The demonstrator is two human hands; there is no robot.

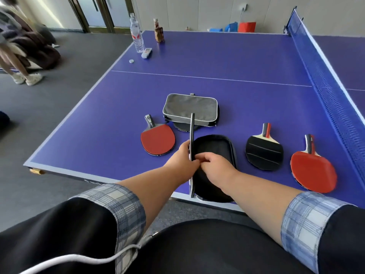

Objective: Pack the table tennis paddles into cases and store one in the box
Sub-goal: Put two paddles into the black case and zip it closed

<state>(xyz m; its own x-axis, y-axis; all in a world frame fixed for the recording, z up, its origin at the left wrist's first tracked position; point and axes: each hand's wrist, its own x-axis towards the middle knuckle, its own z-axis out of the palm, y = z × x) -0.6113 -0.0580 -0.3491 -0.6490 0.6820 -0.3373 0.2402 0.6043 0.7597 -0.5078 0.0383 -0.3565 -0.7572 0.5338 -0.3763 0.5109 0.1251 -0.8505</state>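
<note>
A black fabric paddle-shaped case [214, 167] lay open at the tabletop's [217, 62] near edge, its stiff lid upright. The left hand [184, 158] pinched that lid; the right hand [216, 165], fingers curled, pressed into its soft lining.

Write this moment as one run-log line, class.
left hand: holds black case lid upright | right hand: at case edge | paddles loose: three | grey case: closed
</note>
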